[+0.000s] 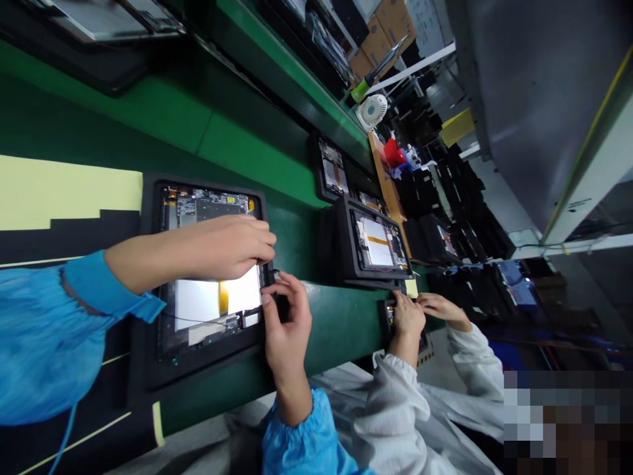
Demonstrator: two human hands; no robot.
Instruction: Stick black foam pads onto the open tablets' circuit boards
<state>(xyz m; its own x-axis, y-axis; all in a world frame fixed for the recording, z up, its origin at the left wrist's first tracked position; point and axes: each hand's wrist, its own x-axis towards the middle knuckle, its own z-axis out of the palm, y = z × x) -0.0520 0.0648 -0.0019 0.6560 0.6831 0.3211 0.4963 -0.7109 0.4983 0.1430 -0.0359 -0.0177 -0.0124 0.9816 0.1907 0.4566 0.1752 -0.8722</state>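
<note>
An opened tablet [212, 297] lies in a black foam fixture [148, 376], showing its circuit board, silver battery panels and a yellow strip. My left hand [227, 247] reaches across the tablet's upper part, its curled fingertips at the far edge. My right hand [287, 323] grips that same edge lower down, thumb on the tablet side and fingers behind. A small black piece [275, 274] shows between my hands. What my left fingertips touch is hidden.
Further tablets in black fixtures [378, 237] line the green conveyor belt [336, 323]. A white-sleeved co-worker's hands [420, 313] work on another tablet beside me. Beyond stand a white fan [372, 111], a red bottle [393, 153], black trays [420, 191] and cardboard boxes [380, 46].
</note>
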